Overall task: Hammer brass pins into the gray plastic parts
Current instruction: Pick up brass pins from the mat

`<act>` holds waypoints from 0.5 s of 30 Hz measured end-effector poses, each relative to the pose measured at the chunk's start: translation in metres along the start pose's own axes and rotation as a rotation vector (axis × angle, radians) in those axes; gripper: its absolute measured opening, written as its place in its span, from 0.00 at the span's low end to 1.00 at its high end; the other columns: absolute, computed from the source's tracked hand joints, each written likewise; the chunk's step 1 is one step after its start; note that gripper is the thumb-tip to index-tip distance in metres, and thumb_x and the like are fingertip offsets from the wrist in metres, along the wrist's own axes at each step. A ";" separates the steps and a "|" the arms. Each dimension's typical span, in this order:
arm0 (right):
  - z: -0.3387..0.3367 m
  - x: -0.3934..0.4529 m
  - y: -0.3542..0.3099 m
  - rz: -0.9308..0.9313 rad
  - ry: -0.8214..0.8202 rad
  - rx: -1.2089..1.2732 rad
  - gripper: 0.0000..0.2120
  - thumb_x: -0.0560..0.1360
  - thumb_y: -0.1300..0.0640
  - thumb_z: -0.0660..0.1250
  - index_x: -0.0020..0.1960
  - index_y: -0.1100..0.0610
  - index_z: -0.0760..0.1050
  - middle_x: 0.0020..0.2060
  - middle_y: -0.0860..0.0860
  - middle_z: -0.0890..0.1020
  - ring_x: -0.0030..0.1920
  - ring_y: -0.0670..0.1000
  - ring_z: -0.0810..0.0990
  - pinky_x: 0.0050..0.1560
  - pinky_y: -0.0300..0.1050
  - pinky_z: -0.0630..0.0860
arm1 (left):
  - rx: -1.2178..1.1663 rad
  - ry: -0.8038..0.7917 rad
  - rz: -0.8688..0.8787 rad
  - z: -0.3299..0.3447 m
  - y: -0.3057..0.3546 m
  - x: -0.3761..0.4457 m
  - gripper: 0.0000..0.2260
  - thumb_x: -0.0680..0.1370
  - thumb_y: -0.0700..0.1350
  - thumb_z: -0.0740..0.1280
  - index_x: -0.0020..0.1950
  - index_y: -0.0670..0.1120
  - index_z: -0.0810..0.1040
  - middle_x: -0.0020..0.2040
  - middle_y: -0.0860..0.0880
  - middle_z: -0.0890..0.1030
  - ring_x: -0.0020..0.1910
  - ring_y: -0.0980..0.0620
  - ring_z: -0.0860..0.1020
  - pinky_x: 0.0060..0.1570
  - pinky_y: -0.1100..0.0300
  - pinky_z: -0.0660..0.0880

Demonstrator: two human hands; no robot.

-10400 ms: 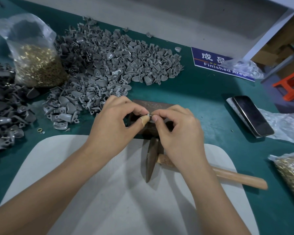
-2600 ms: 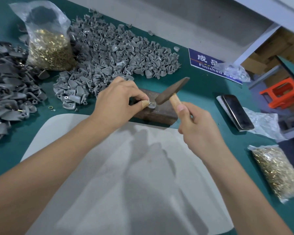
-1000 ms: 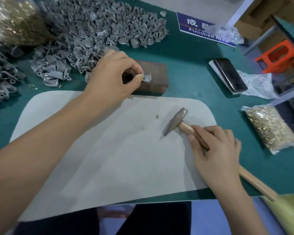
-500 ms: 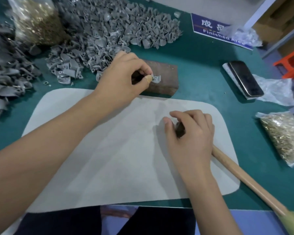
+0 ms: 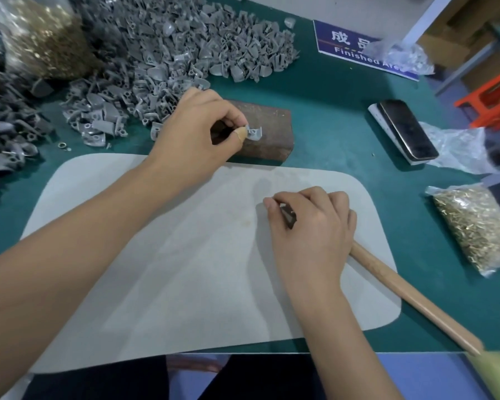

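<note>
The big pale mat [image 5: 185,269] lies on the green table [image 5: 344,116], nearest the person. The right hand [image 5: 312,223] rests on the mat, toward its right side. Its fingers are curled over the dark head of the hammer [image 5: 289,216]. The thumb and first finger meet at the tip, but whether they pinch something small I cannot tell. The wooden handle [image 5: 410,295] sticks out from under the hand and runs off the mat's right corner.

Just past the far edge of the mat sits a brown block [image 5: 272,125]. The left hand [image 5: 197,131] is over the block's left part. Its thumb, which has a tan wrap on the tip, and its fingers pinch one gray plastic part [image 5: 254,133] and hold it on top of the block.

To the right of the mat lies a bag of brass pins [image 5: 479,226]. Farther off on that side a phone [image 5: 407,129] lies on a white box.

Beyond the mat, to the left, is a big pile of gray parts [image 5: 185,50]. A second bag of brass bits [image 5: 41,39] sits at the pile's left. A blue sign [image 5: 355,47] lies far back on the right.
</note>
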State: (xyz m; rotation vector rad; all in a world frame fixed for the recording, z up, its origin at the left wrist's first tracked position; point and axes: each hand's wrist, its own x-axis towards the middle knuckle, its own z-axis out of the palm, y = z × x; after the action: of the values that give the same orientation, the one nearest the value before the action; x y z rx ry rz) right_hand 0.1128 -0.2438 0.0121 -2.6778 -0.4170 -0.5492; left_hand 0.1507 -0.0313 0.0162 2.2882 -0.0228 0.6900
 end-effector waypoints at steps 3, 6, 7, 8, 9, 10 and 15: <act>0.000 0.001 0.000 -0.041 0.022 -0.022 0.04 0.77 0.51 0.73 0.45 0.50 0.85 0.42 0.46 0.83 0.49 0.56 0.73 0.49 0.51 0.63 | 0.003 -0.001 0.000 0.002 0.001 0.001 0.02 0.79 0.50 0.70 0.48 0.53 0.82 0.47 0.54 0.78 0.53 0.55 0.70 0.53 0.67 0.66; 0.001 0.000 0.002 -0.068 0.019 -0.009 0.04 0.78 0.53 0.73 0.45 0.51 0.84 0.41 0.46 0.82 0.49 0.55 0.72 0.50 0.50 0.62 | 0.008 -0.005 -0.003 0.001 0.001 -0.001 0.02 0.79 0.49 0.70 0.48 0.52 0.82 0.47 0.54 0.78 0.53 0.54 0.71 0.54 0.63 0.68; 0.000 -0.001 0.001 -0.066 0.016 0.010 0.04 0.78 0.53 0.72 0.45 0.51 0.84 0.41 0.46 0.82 0.49 0.54 0.72 0.51 0.50 0.62 | 0.007 -0.006 -0.007 0.000 0.001 -0.001 0.02 0.79 0.49 0.70 0.48 0.52 0.82 0.47 0.54 0.78 0.53 0.53 0.71 0.54 0.61 0.69; 0.000 -0.001 0.000 -0.065 0.016 0.036 0.04 0.79 0.54 0.71 0.46 0.51 0.83 0.42 0.46 0.81 0.49 0.54 0.72 0.51 0.49 0.62 | 0.006 -0.007 -0.009 0.000 0.001 -0.001 0.02 0.79 0.49 0.70 0.48 0.52 0.82 0.47 0.54 0.78 0.54 0.53 0.71 0.54 0.59 0.70; -0.001 -0.002 -0.001 -0.068 0.021 0.068 0.04 0.80 0.55 0.70 0.47 0.51 0.82 0.42 0.46 0.81 0.48 0.53 0.72 0.51 0.49 0.63 | 0.006 -0.006 -0.010 0.000 0.002 -0.001 0.02 0.79 0.48 0.71 0.48 0.51 0.82 0.47 0.54 0.78 0.54 0.53 0.71 0.55 0.58 0.70; -0.001 -0.003 -0.001 -0.082 0.032 0.108 0.03 0.80 0.56 0.70 0.48 0.52 0.81 0.42 0.46 0.82 0.48 0.53 0.73 0.51 0.49 0.65 | 0.010 -0.005 -0.007 0.000 0.002 -0.001 0.02 0.78 0.48 0.71 0.48 0.51 0.82 0.47 0.54 0.78 0.54 0.52 0.72 0.55 0.57 0.70; -0.013 0.009 -0.005 -0.186 0.109 0.480 0.02 0.79 0.62 0.70 0.50 0.56 0.81 0.43 0.44 0.83 0.44 0.47 0.78 0.49 0.41 0.73 | 0.068 0.039 -0.012 -0.003 0.001 0.000 0.02 0.78 0.47 0.71 0.48 0.50 0.82 0.45 0.55 0.77 0.52 0.52 0.71 0.54 0.58 0.70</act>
State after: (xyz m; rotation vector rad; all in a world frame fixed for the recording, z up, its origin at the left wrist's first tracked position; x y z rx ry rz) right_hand 0.1149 -0.2427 0.0288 -2.1535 -0.6756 -0.5622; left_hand 0.1494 -0.0301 0.0181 2.3371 0.0334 0.7395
